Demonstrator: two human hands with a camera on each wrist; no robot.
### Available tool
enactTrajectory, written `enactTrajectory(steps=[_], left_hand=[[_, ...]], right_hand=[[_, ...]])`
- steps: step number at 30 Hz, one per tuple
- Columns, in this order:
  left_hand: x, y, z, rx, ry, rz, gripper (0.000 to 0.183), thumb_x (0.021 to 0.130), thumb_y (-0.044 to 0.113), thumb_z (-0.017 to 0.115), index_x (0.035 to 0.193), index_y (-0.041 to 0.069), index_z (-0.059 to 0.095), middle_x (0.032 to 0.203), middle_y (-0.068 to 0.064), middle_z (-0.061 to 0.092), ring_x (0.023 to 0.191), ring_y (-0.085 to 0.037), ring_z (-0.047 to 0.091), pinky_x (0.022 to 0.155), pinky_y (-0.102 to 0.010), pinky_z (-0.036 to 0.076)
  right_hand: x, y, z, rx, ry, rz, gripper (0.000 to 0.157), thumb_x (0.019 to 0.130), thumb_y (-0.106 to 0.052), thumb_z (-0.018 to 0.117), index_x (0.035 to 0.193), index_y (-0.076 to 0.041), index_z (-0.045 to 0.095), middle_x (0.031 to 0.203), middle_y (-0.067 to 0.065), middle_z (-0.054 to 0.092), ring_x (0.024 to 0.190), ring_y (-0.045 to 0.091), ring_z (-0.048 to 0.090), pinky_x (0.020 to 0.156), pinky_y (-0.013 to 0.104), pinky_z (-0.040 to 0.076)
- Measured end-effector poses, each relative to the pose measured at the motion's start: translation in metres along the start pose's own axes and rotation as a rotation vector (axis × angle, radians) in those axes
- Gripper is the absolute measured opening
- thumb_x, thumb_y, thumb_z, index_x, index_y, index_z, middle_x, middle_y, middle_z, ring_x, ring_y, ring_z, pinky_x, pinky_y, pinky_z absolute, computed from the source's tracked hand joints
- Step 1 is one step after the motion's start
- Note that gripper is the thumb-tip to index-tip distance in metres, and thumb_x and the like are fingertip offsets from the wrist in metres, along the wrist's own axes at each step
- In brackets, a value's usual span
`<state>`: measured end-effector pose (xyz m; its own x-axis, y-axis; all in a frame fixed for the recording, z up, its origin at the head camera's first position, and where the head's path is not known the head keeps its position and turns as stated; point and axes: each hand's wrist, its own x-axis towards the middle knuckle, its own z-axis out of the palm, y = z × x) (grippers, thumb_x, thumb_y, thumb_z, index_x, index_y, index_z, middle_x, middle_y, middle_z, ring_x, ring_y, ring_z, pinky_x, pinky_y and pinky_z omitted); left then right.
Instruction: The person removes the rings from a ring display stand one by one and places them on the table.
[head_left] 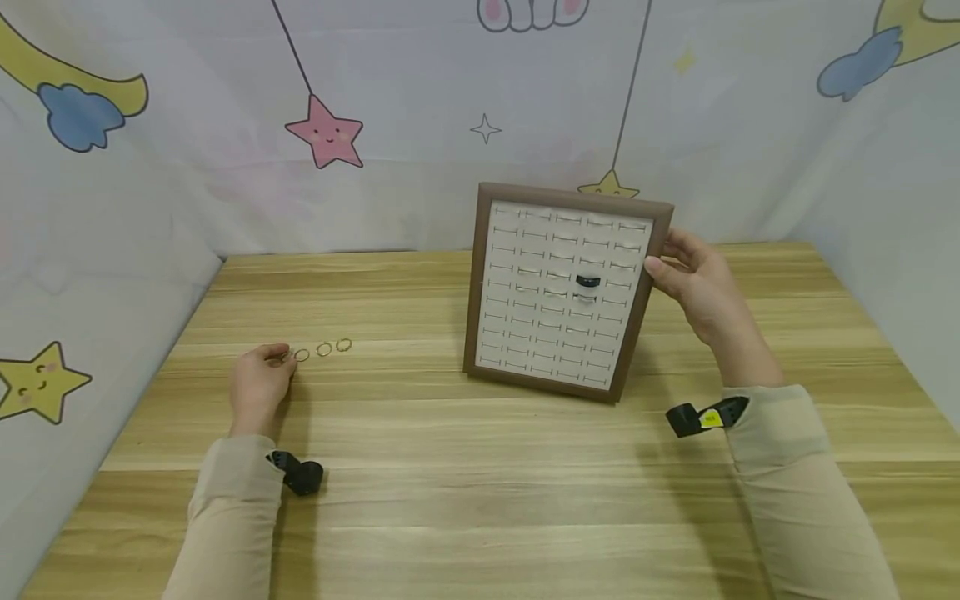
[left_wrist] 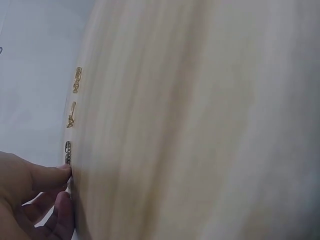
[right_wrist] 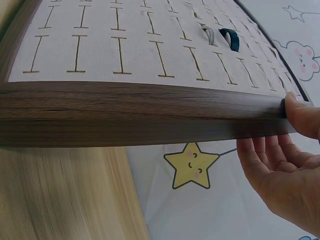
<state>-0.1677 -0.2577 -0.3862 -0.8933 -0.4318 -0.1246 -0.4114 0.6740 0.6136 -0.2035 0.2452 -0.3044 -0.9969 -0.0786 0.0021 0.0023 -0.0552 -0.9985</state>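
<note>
A ring display board (head_left: pixel 558 292) with a brown wooden frame and rows of slits stands tilted on the table. My right hand (head_left: pixel 701 287) grips its right edge, thumb on the front and fingers behind. In the slits sit a dark ring (head_left: pixel 588 282) and, just below it, a silver ring (right_wrist: pixel 209 35). My left hand (head_left: pixel 261 383) is down at the table on the left, thumb and fingertips pinching a ring mostly hidden by them. Beside it, a row of gold-coloured rings runs rightward: a near ring (head_left: pixel 302 355), a middle ring (head_left: pixel 324 349) and a far ring (head_left: pixel 343 344).
The wooden table (head_left: pixel 480 483) reaches back to a white cloth backdrop (head_left: pixel 420 100) printed with stars and clouds. Each sleeve cuff carries a small black wrist camera, one on the left (head_left: pixel 300 475) and one on the right (head_left: pixel 701 418).
</note>
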Motion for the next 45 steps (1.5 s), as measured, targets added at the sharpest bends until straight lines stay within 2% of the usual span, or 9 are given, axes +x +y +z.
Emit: enactTrajectory(steps=[5,10,13,16,26,33,40,45], left_hand=[[-0.001,0.002,-0.001,-0.021,-0.007,-0.011,0.038,0.096,0.008,0.052,0.13,-0.007,0.053,0.129,-0.029,0.056,0.119,-0.039,0.055,0.098,-0.046,0.046],[-0.004,0.007,-0.002,-0.067,0.017,-0.041,0.041,0.094,0.007,0.052,0.133,-0.006,0.05,0.136,-0.027,0.052,0.125,-0.04,0.05,0.104,-0.049,0.041],[-0.005,0.013,-0.003,-0.069,0.047,-0.044,0.044,0.092,0.008,0.051,0.135,-0.003,0.05,0.139,-0.024,0.05,0.122,-0.039,0.052,0.096,-0.047,0.044],[-0.007,0.023,-0.003,-0.087,0.074,-0.022,0.044,0.092,0.008,0.051,0.135,0.0,0.051,0.139,-0.021,0.051,0.116,-0.037,0.055,0.084,-0.039,0.046],[-0.022,0.08,0.01,-0.236,0.068,0.127,0.041,0.094,0.009,0.054,0.135,0.004,0.052,0.137,-0.017,0.053,0.112,-0.033,0.052,0.076,-0.031,0.044],[-0.036,0.121,0.028,-0.328,0.021,0.227,0.038,0.094,0.012,0.056,0.132,0.008,0.055,0.133,-0.013,0.056,0.11,-0.03,0.052,0.083,-0.035,0.046],[-0.057,0.159,0.049,-0.387,-0.028,0.357,0.035,0.092,0.011,0.058,0.126,0.006,0.058,0.127,-0.013,0.059,0.105,-0.029,0.055,0.083,-0.037,0.049],[-0.076,0.185,0.063,-0.393,-0.082,0.436,0.033,0.091,0.013,0.061,0.124,0.007,0.06,0.124,-0.01,0.061,0.105,-0.026,0.056,0.081,-0.036,0.051]], right_hand=[[0.0,0.0,0.0,-0.007,0.003,-0.001,0.071,0.092,-0.013,0.061,0.148,0.005,0.021,0.112,-0.006,0.049,0.096,0.001,0.056,0.083,0.008,0.05],[0.0,0.0,0.0,-0.017,0.003,0.0,0.07,0.093,-0.012,0.06,0.148,0.006,0.021,0.112,-0.006,0.049,0.096,0.001,0.057,0.083,0.008,0.05],[0.0,0.0,0.0,-0.013,0.005,0.0,0.071,0.093,-0.012,0.06,0.148,0.006,0.02,0.112,-0.006,0.049,0.096,0.001,0.056,0.083,0.008,0.05],[0.0,0.0,0.0,-0.01,0.003,-0.005,0.07,0.093,-0.012,0.06,0.148,0.006,0.021,0.111,-0.006,0.049,0.096,0.001,0.057,0.082,0.008,0.051],[0.0,0.001,0.0,-0.014,0.001,-0.011,0.07,0.092,-0.013,0.061,0.147,0.006,0.022,0.111,-0.006,0.05,0.095,0.001,0.057,0.082,0.008,0.05],[0.001,0.001,-0.002,-0.036,-0.004,-0.006,0.07,0.093,-0.013,0.061,0.148,0.004,0.022,0.112,-0.006,0.049,0.098,0.001,0.056,0.083,0.008,0.05],[0.002,0.003,-0.007,-0.28,-0.01,-0.022,0.067,0.094,-0.024,0.059,0.149,-0.004,0.027,0.127,-0.004,0.048,0.108,-0.001,0.051,0.085,0.007,0.048],[0.002,0.004,-0.007,-0.344,-0.021,-0.046,0.063,0.095,-0.026,0.058,0.148,-0.006,0.029,0.13,0.0,0.048,0.108,0.0,0.052,0.085,0.009,0.047]])
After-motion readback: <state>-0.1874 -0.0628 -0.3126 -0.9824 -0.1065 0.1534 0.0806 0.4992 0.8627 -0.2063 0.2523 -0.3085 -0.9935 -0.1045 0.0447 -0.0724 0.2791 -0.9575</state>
